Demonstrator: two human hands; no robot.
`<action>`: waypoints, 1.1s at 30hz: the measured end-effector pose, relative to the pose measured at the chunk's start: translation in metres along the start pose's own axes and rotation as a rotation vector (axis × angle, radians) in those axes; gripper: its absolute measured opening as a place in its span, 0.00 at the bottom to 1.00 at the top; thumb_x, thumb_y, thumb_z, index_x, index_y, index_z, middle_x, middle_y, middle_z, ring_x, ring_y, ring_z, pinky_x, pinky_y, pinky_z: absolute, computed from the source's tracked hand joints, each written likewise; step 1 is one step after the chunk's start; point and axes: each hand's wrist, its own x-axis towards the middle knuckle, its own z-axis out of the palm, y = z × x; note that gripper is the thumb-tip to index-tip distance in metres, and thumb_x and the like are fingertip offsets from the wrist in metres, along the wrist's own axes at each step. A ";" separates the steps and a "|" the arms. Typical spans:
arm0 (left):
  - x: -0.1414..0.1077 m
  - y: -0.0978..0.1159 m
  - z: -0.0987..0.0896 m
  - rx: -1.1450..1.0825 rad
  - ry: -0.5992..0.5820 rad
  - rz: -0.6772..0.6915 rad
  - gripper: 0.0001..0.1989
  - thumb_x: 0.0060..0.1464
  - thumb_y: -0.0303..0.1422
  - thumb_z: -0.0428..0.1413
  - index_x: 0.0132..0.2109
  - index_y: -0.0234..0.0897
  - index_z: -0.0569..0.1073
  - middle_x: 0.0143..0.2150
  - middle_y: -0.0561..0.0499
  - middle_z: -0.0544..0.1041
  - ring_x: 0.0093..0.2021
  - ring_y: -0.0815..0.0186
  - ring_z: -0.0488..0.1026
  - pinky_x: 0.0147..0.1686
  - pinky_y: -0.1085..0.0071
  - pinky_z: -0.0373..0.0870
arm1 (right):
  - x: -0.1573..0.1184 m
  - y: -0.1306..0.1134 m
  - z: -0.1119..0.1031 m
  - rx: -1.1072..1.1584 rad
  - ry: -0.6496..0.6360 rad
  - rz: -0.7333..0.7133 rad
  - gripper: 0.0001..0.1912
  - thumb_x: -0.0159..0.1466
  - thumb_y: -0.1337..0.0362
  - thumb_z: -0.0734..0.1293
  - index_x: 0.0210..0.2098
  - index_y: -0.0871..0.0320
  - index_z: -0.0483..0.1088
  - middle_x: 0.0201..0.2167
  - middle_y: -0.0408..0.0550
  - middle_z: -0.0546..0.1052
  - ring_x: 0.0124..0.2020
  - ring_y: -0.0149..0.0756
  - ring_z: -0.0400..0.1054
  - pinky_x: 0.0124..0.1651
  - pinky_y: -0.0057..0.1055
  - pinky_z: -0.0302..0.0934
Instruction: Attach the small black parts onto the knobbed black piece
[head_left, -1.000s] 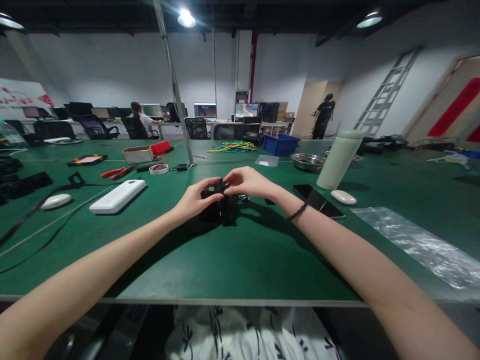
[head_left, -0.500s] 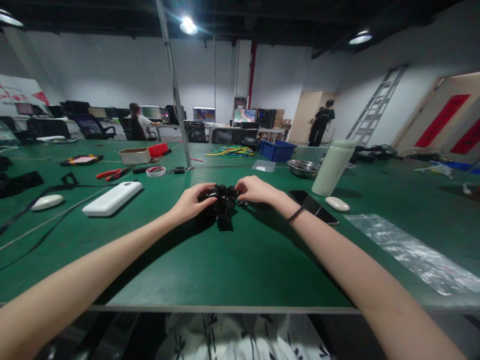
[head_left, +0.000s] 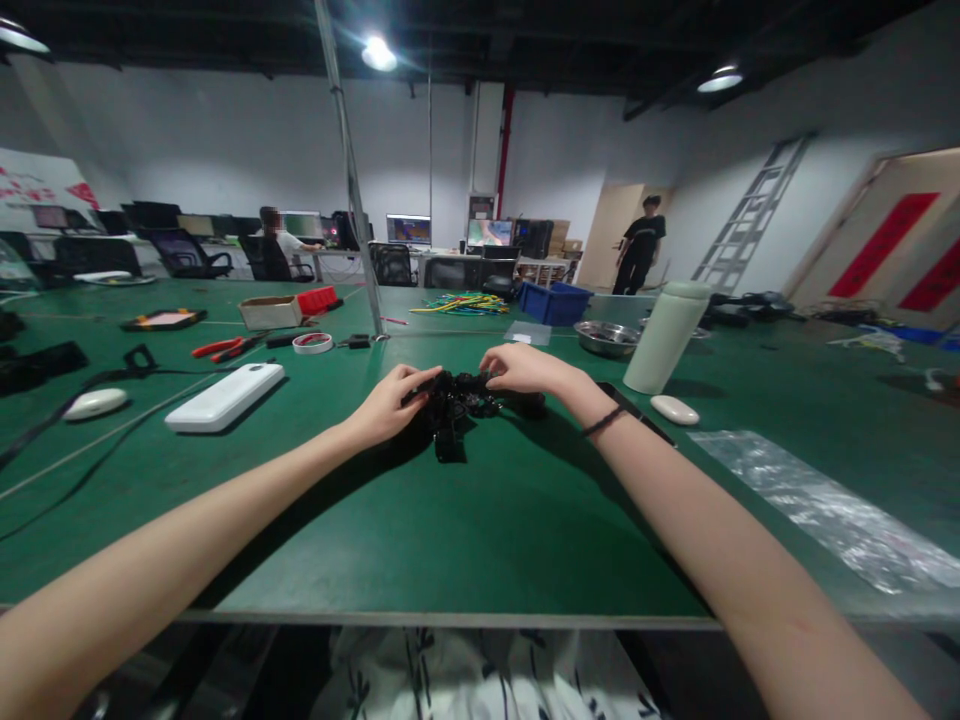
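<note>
A small black device (head_left: 448, 412) with several jointed or protruding parts rests on the green table in front of me; its exact kind is unclear. My left hand (head_left: 390, 405) is closed on its left side, thumb below and fingers along the top. From the right, my right hand (head_left: 529, 369) pinches the upper right part with thumb and fingertips. A dark part sticks out beneath my right hand. Behind that wrist lies a black phone (head_left: 637, 413), partly covered by my forearm.
On the left are a white power bank (head_left: 225, 398), a white mouse (head_left: 96, 404), red-handled pliers (head_left: 225, 347) and a tape roll (head_left: 312, 344). To the right stand a pale green bottle (head_left: 666, 338), metal bowl (head_left: 607, 338) and clear plastic bag (head_left: 825, 505). A metal pole (head_left: 352, 180) rises behind.
My right hand has shifted slightly right and up along the device, and a dark part now shows under it. My left fingers have straightened over its top. The person at the back has turned.
</note>
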 end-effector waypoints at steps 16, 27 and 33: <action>0.001 -0.010 -0.001 0.059 -0.049 -0.027 0.24 0.61 0.39 0.43 0.60 0.32 0.66 0.56 0.40 0.71 0.57 0.57 0.68 0.58 0.57 0.64 | 0.000 0.025 0.001 -0.180 -0.221 0.163 0.22 0.48 0.66 0.76 0.43 0.62 0.77 0.45 0.56 0.79 0.42 0.46 0.75 0.35 0.30 0.66; -0.003 0.000 -0.002 0.122 -0.049 0.020 0.27 0.63 0.45 0.41 0.60 0.31 0.65 0.61 0.38 0.67 0.61 0.56 0.64 0.62 0.56 0.59 | 0.000 0.026 0.002 -0.185 -0.304 0.129 0.17 0.45 0.75 0.74 0.36 0.64 0.79 0.36 0.53 0.81 0.37 0.45 0.75 0.30 0.28 0.63; -0.005 -0.001 0.000 0.183 -0.027 0.043 0.28 0.63 0.45 0.44 0.63 0.32 0.60 0.62 0.37 0.64 0.63 0.55 0.62 0.62 0.55 0.58 | 0.000 0.019 -0.006 0.021 -0.003 0.009 0.16 0.52 0.66 0.73 0.41 0.62 0.77 0.39 0.52 0.80 0.39 0.40 0.74 0.36 0.27 0.64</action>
